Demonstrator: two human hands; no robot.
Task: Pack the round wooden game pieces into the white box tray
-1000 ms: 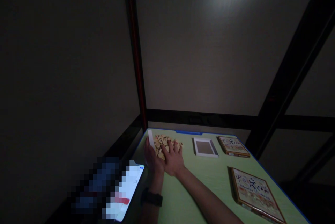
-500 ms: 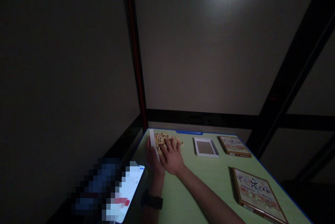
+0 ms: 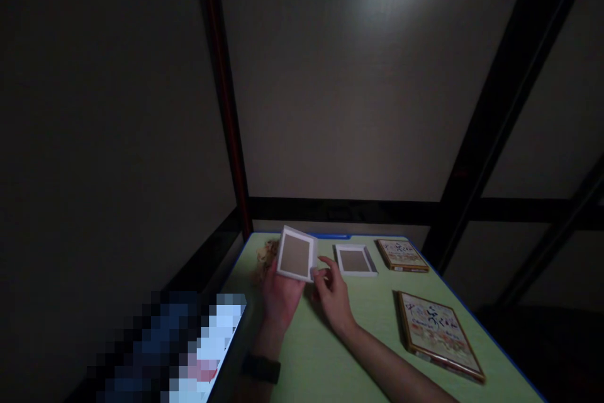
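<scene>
A shallow white box tray with a brown inner bottom is tilted up above the table, its inside facing me. My left hand grips it from below, at its lower edge. My right hand is beside the tray's lower right corner, with fingers bent and apart; whether a fingertip touches the corner I cannot tell. A pile of small tan pieces lies on the table, partly hidden behind the tray and my left hand.
A second white tray lies on the green table to the right. Two flat printed boxes, one far and one near, lie along the right side. A lit phone-like screen, partly pixelated, is at lower left.
My left hand has moved the white tray from upright beside the pieces to facing me, slightly right. My right hand has come off the pieces and moved right, its fingers now bent.
</scene>
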